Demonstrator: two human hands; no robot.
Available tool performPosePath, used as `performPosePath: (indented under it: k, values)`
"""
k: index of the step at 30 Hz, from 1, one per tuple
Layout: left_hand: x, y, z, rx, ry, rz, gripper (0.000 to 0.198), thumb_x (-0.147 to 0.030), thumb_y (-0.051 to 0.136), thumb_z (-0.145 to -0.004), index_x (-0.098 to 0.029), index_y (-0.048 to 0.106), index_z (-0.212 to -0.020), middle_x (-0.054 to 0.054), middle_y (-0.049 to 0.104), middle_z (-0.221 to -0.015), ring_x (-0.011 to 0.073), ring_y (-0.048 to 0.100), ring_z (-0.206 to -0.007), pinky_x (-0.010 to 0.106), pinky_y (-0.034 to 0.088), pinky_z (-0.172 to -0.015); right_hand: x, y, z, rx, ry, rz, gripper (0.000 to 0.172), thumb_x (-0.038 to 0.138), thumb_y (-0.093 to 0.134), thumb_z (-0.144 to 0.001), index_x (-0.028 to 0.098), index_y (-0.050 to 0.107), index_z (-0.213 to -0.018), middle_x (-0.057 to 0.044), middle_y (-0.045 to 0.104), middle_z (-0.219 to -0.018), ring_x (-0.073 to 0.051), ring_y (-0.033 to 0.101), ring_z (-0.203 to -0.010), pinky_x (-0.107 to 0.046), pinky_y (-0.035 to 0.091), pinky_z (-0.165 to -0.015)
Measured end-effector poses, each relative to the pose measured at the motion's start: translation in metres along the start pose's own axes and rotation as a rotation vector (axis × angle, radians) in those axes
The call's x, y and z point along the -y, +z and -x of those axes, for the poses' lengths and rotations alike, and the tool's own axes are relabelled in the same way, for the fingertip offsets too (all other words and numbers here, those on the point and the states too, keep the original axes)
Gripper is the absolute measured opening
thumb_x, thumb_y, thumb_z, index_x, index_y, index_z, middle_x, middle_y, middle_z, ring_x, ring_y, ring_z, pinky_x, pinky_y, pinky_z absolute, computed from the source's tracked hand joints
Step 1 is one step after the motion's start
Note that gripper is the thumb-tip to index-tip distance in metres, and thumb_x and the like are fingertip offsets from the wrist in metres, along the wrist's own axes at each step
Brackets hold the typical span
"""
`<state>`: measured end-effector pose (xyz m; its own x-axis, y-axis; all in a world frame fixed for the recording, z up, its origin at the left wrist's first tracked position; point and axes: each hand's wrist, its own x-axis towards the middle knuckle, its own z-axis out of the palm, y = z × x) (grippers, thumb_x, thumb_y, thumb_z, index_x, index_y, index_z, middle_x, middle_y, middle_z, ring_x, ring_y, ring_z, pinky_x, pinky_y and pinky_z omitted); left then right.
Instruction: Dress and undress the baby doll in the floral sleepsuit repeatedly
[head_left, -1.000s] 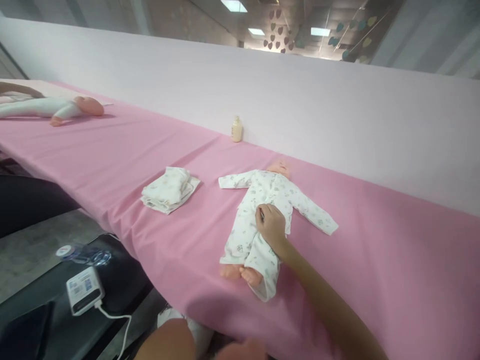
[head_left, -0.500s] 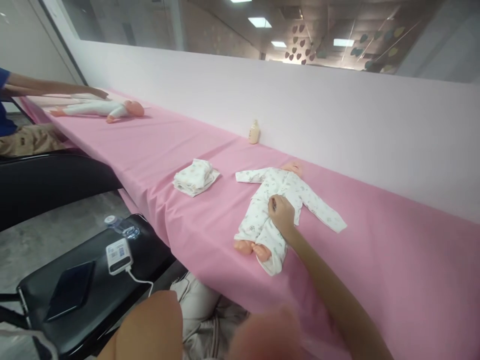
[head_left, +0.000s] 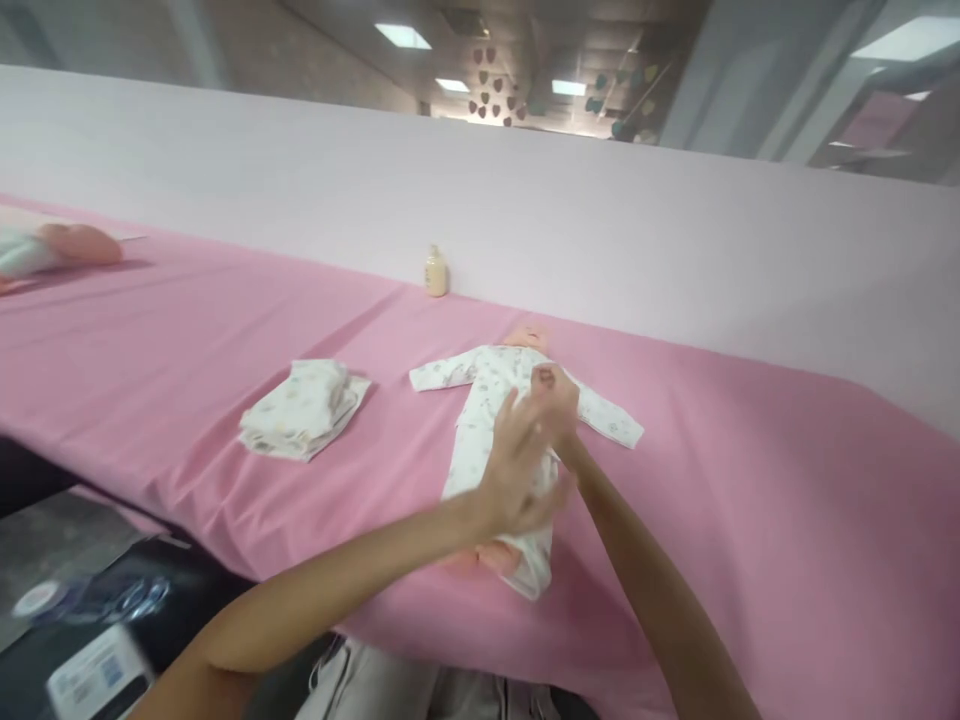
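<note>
A baby doll (head_left: 530, 336) lies on its back on the pink-covered table, dressed in a white printed top (head_left: 499, 372) and white printed trousers (head_left: 469, 460). Its sleeves stretch out to both sides, and its feet show at the near end. Over the doll's middle is my left hand (head_left: 517, 465), blurred, with fingers spread and nothing seen in them. My right hand (head_left: 556, 400) is curled closed just beyond it, above the top's right side. What it holds, if anything, I cannot make out. The left hand partly covers the trousers.
Folded white printed cloths (head_left: 304, 410) lie left of the doll. A pump bottle (head_left: 436, 272) stands against the wall. Another doll (head_left: 75, 245) lies at the far left. A white device (head_left: 101, 675) and a plastic bottle (head_left: 90, 598) rest on a black chair at lower left.
My left hand has come up from the bottom edge to over the doll. The right hand has moved up the doll's body, still closed. The view has turned right.
</note>
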<state>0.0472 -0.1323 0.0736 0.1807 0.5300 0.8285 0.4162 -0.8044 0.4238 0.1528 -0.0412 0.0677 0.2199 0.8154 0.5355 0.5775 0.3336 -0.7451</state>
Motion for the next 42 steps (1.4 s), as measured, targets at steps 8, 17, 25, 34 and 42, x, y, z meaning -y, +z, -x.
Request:
performPosePath:
  k: [8, 17, 25, 34, 42]
  values:
    - [0.158, 0.064, -0.101, 0.297, -0.551, -0.222, 0.030, -0.018, 0.039, -0.084, -0.015, 0.060, -0.105, 0.008, 0.061, -0.110, 0.0186, 0.055, -0.105, 0.031, 0.041, -0.095, -0.046, 0.056, -0.086, -0.015, 0.084, 0.156, 0.019, 0.017, 0.047, -0.074, 0.014, 0.066, -0.075, -0.007, 0.063, -0.078, -0.018, 0.054, -0.072, -0.031, 0.041, -0.071]
    - [0.171, 0.073, -0.102, 0.473, -0.427, -0.526, 0.027, -0.031, 0.030, -0.092, -0.018, 0.053, -0.097, 0.007, 0.055, -0.102, 0.0201, 0.057, -0.094, 0.030, 0.044, -0.073, -0.063, 0.062, -0.073, -0.105, 0.114, 0.000, 0.010, 0.021, 0.050, -0.072, 0.017, 0.058, -0.076, 0.001, 0.058, -0.070, -0.013, 0.049, -0.061, -0.026, 0.040, -0.065]
    - [0.173, 0.075, -0.102, 0.445, -0.426, -0.527, 0.026, -0.027, 0.030, -0.091, -0.014, 0.050, -0.102, 0.009, 0.061, -0.096, 0.0219, 0.059, -0.092, 0.031, 0.044, -0.073, -0.062, 0.062, -0.072, -0.109, 0.048, -0.106, 0.009, 0.025, 0.050, -0.073, 0.018, 0.054, -0.077, 0.002, 0.057, -0.067, -0.012, 0.050, -0.058, -0.024, 0.040, -0.061]
    - [0.163, 0.073, -0.096, 0.440, -0.382, -0.543, 0.023, -0.024, 0.032, -0.091, -0.012, 0.049, -0.100, 0.010, 0.062, -0.095, 0.0223, 0.059, -0.093, 0.031, 0.046, -0.074, -0.062, 0.059, -0.067, -0.239, -0.018, -0.054, 0.019, 0.032, 0.057, -0.069, 0.017, 0.053, -0.082, 0.002, 0.058, -0.061, -0.014, 0.055, -0.058, -0.025, 0.043, -0.062]
    - [0.148, 0.071, -0.087, 0.422, -0.381, -0.592, 0.025, -0.014, 0.033, -0.089, -0.011, 0.049, -0.108, 0.013, 0.060, -0.107, 0.0220, 0.055, -0.101, 0.031, 0.044, -0.078, -0.070, 0.044, -0.041, 0.036, -0.214, 0.027, 0.037, 0.031, 0.040, -0.082, 0.019, 0.054, -0.114, -0.009, 0.063, -0.106, -0.021, 0.056, -0.099, -0.038, 0.041, -0.090]
